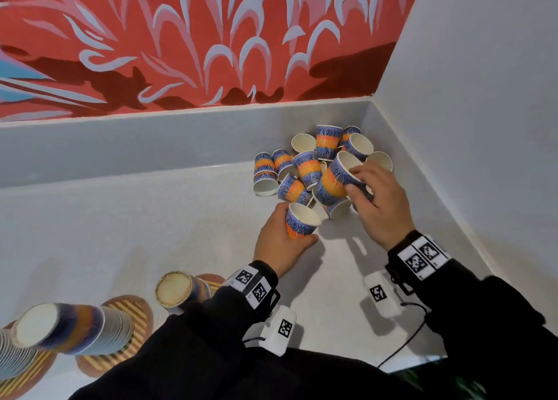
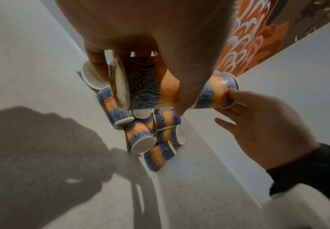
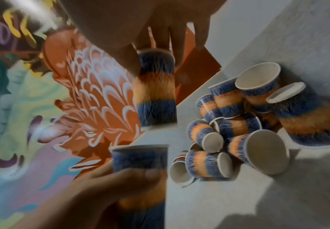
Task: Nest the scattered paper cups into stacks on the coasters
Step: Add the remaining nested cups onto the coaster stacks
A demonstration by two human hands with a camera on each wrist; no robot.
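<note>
Several blue-and-orange paper cups lie in a loose pile (image 1: 302, 164) in the counter's far right corner. My left hand (image 1: 297, 227) grips one cup (image 1: 303, 215) just in front of the pile, mouth up and tilted toward the right. My right hand (image 1: 353, 179) pinches a second cup (image 1: 333, 182) by its rim, lifted over the pile with its base pointing down-left. In the left wrist view my left hand (image 2: 140, 93) wraps its cup (image 2: 146, 83). In the right wrist view the pinched cup (image 3: 156, 93) hangs above the left hand's cup (image 3: 140, 156).
Nested cup stacks (image 1: 69, 330) stand on striped round coasters (image 1: 126, 327) at the near left, with a shorter stack (image 1: 178, 291) beside my left forearm. A grey upstand (image 1: 151, 146) runs along the back and a wall (image 1: 468, 127) closes the right side.
</note>
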